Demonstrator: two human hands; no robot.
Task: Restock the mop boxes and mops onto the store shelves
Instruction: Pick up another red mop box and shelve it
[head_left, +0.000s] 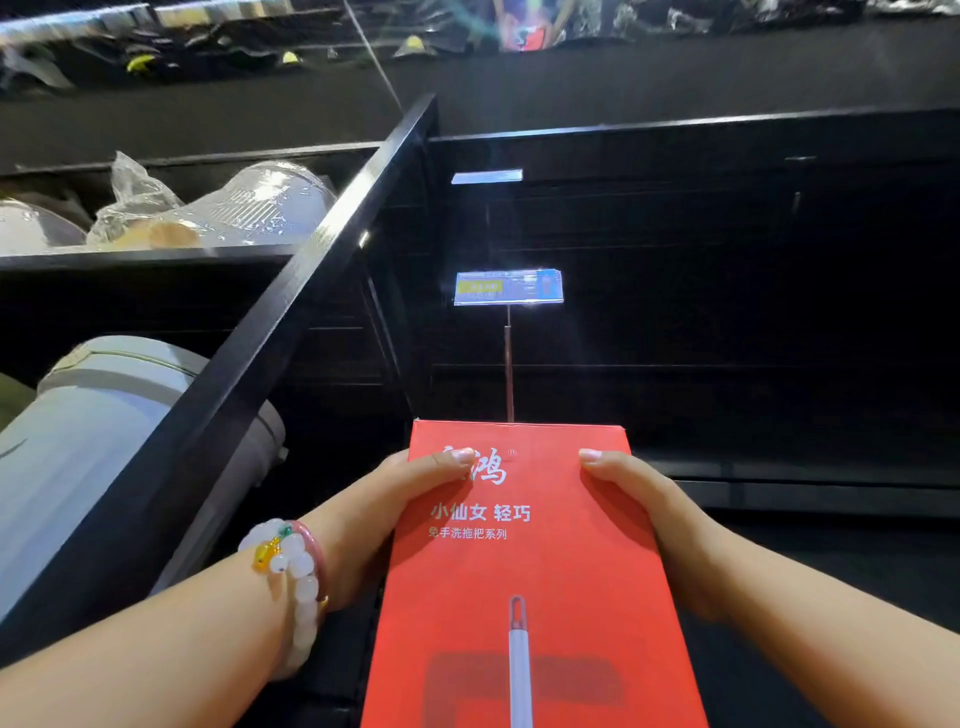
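A long red mop box (524, 577) with white lettering and a printed mop picture fills the lower centre, its far end pointing into a dark black shelf bay (727, 291). My left hand (395, 509) grips the box's left edge, thumb on top; a beaded bracelet is on that wrist. My right hand (654, 514) grips the right edge the same way. The box's near end runs out of the frame at the bottom.
A price tag (508, 287) on a thin upright rod stands just beyond the box's far end. A black shelf upright (291, 291) runs diagonally on the left. Grey plastic bins (104, 441) and plastic-wrapped goods (223, 208) fill the left shelves.
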